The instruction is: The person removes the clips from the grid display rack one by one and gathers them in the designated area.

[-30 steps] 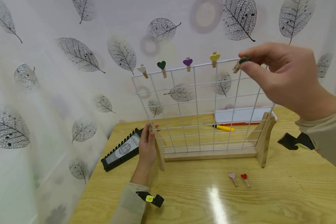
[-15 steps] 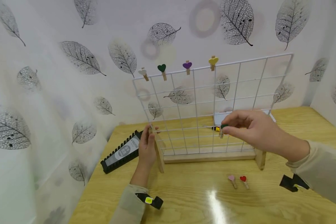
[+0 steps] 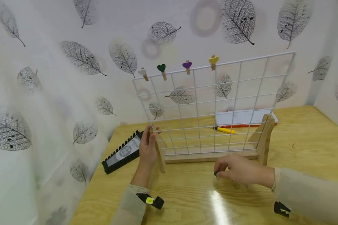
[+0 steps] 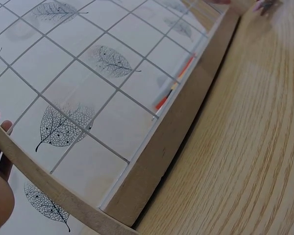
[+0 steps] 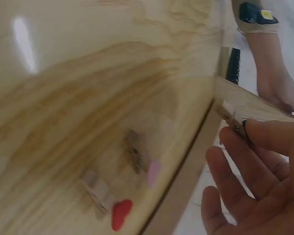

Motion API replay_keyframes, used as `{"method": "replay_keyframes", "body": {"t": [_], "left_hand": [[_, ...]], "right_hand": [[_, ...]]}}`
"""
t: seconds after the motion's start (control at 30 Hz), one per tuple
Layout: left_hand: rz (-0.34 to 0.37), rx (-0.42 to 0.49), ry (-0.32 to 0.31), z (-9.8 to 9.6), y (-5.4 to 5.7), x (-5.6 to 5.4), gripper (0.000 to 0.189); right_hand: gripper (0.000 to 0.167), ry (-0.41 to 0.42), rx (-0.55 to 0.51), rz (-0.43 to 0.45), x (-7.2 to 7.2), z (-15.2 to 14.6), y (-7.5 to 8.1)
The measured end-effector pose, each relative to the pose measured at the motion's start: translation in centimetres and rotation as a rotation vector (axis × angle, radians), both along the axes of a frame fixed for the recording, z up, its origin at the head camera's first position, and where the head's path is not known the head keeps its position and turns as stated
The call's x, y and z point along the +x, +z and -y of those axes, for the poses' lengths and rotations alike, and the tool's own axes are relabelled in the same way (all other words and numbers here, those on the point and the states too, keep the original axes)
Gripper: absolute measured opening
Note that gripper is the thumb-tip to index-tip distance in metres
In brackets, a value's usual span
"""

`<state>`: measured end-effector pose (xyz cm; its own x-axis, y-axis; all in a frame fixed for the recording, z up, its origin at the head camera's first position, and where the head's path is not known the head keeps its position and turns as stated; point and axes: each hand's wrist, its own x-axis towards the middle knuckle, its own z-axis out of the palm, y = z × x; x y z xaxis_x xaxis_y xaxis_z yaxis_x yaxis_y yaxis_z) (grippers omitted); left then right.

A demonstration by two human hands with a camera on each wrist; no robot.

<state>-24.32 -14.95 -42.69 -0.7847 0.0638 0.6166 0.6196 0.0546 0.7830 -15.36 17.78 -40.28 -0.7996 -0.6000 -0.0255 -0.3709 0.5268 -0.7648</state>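
My left hand grips the left wooden upright of a white wire grid rack with a wooden base. Between thumb and fingers, my right hand pinches a small wooden clothespin with a dark green heart, low over the table in front of the rack. Two clothespins lie below that hand, one with a pink heart, one with a red heart. Along the top wire sit clothespins with white, green, purple and yellow hearts.
A black ridged holder with a grey label lies left of the rack. Behind the grid are a yellow-handled screwdriver and a white flat case with a red edge. A leaf-patterned curtain hangs behind the wooden table.
My right hand has come down from the top wire's right part to just above the table, carrying the dark green heart clothespin. The left hand stays on the upright.
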Motion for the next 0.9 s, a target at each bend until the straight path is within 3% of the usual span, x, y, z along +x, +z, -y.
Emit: {"method": "replay_keyframes", "body": {"t": [0.3, 0.57, 0.9], "left_hand": [[-0.008, -0.008, -0.007, 0.1, 0.0, 0.0, 0.051], [-0.041, 0.001, -0.016, 0.0, 0.2, 0.0, 0.049], [-0.016, -0.046, 0.030, 0.0, 0.2, 0.1, 0.058]], "right_hand": [[0.005, 0.006, 0.086, -0.011, 0.4, 0.4, -2.0], [0.009, 0.008, 0.060, -0.071, 0.3, 0.2, -3.0], [0.005, -0.017, 0.130, -0.108, 0.5, -0.2, -3.7]]}}
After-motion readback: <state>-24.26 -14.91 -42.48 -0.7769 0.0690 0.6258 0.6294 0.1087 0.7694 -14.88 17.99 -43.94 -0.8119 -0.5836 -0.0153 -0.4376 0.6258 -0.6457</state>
